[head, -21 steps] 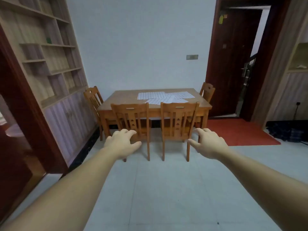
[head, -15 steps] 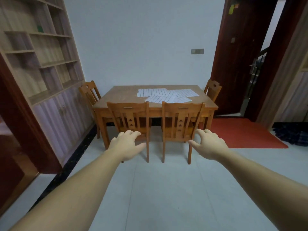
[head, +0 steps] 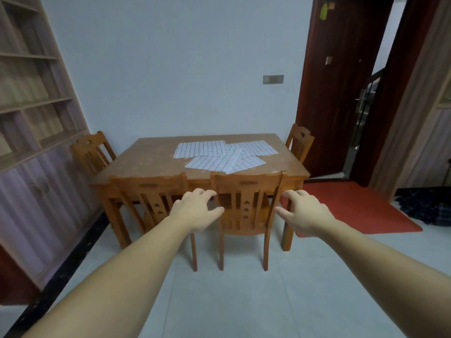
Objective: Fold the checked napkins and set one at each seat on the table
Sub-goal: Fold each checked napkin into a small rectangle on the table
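Hidden or cut off: the near edge of the worktop point(head: 151, 162) sits behind two chair backs, and the seats are partly tucked under it. Both forearms run off the bottom corners. The shelving unit point(head: 36, 106) is cropped at the left, the dark red door point(head: 341, 81) at the top, and a dark checked heap point(head: 429, 208) on the floor at the right edge; what the heap is, cannot tell.

The checked napkins point(head: 224, 154) lie flat and unfolded on the far right half of the worktop. They overlap in a loose spread, so the count is hard to make out, roughly four sheets. The back-left sheet has its long axis left-right, square to the worktop edge. The front sheets are skewed, with corners pointing toward the near right chair point(head: 246, 186). No sheet lies at any seat.

The left hand point(head: 195, 211) is held out in the air, palm down, fingers loosely bent and spread, holding nothing. In view it overlaps the gap between the near left chair point(head: 148, 189) and the near right chair. The right hand point(head: 305, 213) is the same: in the air, fingers loosely spread, empty, just beside the right post of the near right chair in view. Contact with the chair cannot be told.

The left end chair point(head: 90, 150) and right end chair point(head: 300, 142) are half hidden by the worktop. A red mat point(head: 353, 206) lies by the door.
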The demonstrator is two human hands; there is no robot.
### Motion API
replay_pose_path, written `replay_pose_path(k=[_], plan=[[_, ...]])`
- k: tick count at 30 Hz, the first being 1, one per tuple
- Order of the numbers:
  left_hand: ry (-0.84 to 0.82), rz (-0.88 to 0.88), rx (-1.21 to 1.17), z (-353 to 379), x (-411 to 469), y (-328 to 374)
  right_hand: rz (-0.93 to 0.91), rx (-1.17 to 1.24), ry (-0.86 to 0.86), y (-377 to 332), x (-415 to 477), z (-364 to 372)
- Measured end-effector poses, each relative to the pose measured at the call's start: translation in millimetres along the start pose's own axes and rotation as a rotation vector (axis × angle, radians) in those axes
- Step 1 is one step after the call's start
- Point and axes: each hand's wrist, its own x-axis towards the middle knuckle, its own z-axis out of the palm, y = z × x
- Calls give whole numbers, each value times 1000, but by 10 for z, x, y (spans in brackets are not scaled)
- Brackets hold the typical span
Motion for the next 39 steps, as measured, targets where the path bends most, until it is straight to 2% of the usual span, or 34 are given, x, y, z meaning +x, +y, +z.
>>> replay_pose_path(k=[10, 15, 27, 39], plan=[[-3, 25, 2, 326, 2155, 1395, 9, 51, 8, 1402, 2025, -390], [-4, 59, -12, 483, 3162, 1880, 5, 75, -7, 1926, 2909, -453], [-24, 66, -60, 1278, 6172, 2435, -13, 42, -91, 3060, 5793, -219], [-17, -49, -132, 1470, 8261, 2822, -141, -14, -112, 3533, 8118, -358]])
